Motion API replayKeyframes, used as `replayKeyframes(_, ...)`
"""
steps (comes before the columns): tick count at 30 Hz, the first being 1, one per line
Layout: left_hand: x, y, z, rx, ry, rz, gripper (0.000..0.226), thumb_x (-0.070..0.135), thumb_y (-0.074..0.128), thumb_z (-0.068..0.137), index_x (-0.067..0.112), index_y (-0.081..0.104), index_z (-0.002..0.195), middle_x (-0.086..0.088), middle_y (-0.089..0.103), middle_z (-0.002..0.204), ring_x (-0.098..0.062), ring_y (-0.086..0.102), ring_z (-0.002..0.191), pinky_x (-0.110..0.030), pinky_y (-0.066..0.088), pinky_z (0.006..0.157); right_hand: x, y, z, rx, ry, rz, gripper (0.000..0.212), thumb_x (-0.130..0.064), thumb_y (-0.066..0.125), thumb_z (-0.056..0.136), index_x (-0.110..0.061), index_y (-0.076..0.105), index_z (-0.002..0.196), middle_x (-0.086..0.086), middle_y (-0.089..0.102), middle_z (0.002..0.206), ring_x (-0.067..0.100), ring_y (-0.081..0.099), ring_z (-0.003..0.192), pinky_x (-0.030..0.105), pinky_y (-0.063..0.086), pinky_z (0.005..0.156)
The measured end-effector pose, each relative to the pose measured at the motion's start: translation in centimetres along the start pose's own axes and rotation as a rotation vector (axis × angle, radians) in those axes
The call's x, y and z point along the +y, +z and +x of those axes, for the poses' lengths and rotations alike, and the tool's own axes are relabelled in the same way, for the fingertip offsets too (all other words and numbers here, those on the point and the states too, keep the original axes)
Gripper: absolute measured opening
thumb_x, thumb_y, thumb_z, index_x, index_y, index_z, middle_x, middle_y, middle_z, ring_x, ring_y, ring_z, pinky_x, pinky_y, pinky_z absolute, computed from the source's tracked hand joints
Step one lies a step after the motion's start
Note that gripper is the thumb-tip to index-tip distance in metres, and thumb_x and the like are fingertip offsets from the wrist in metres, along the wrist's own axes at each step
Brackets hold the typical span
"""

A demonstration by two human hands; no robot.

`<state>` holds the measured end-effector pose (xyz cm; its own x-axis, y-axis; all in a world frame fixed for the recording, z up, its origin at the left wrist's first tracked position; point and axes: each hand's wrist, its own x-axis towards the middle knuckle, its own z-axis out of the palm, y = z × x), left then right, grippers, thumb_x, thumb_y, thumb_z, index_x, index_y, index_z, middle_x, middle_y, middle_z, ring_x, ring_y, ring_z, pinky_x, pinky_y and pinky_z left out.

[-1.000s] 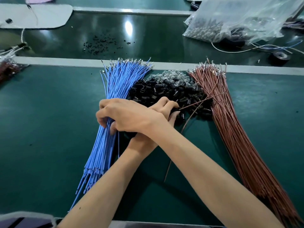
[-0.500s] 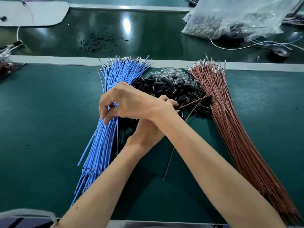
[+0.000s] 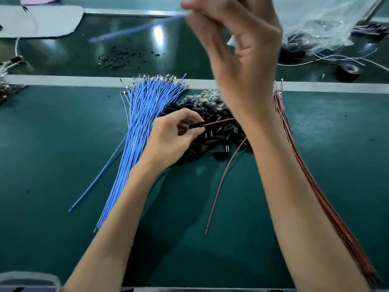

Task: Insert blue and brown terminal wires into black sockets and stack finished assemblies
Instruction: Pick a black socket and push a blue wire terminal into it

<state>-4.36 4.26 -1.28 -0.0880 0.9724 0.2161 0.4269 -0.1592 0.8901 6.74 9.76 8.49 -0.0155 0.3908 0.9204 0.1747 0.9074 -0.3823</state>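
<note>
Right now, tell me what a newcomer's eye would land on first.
The right hand, high at top centre, pinches one blurred blue wire. Below it, the left hand pinches a black socket with a brown wire running from it, over the socket pile. A blue bundle fans left of the pile, a brown bundle right.

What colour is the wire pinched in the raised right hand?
Blue; the wire in the right hand is motion-blurred, seen in the head view.
</note>
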Motion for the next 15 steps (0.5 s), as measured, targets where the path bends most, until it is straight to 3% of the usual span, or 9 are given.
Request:
replayKeyframes(4,-1.3,-1.1,0.3,-0.005,-0.024,0.017,0.015,0.013,0.072,0.084,0.026,0.066,0.088,0.012,0.067,0.079,0.005,0.061,0.070,-0.008,0.045,0.069,2.7,-4.0,-3.5,-0.330,0.271,-0.291,0.014,-0.013,0.068,0.088,-0.002,0.075,0.094,0.006,0.052,0.086,0.022,0.053,0.080,0.026,0.047,0.075)
replayKeyframes(6,-1.7,-0.9,0.1,-0.011,-0.025,0.037,0.014,0.009,0.071,0.084,0.022,0.066,0.087,0.011,0.066,0.076,0.008,0.058,0.065,-0.005,0.041,0.065,3.4,-5.2,-6.0,-0.429,0.413,-0.355,0.013,-0.014,0.071,0.086,-0.005,0.076,0.094,0.014,0.055,0.088,0.023,0.053,0.082,0.019,0.042,0.080)
replayKeyframes(9,-1.6,-0.7,-0.1,-0.026,-0.045,0.052,0.018,0.006,0.071,0.083,0.019,0.065,0.092,0.010,0.065,0.079,0.008,0.058,0.067,-0.005,0.042,0.067,4.0,-6.2,-7.9,-0.432,0.497,-0.364,0.012,-0.013,0.072,0.085,-0.008,0.076,0.095,0.008,0.050,0.089,0.014,0.049,0.085,0.007,0.034,0.083)
replayKeyframes(15,-1.5,-1.1,-0.6,-0.023,-0.062,0.002,0.018,0.005,0.070,0.084,0.018,0.068,0.096,0.011,0.068,0.087,0.006,0.062,0.077,-0.011,0.047,0.078,4.8,-7.4,-8.4,-0.460,0.525,-0.342,0.009,-0.009,0.072,0.085,-0.007,0.076,0.093,0.014,0.051,0.089,0.004,0.045,0.081,0.005,0.033,0.082)
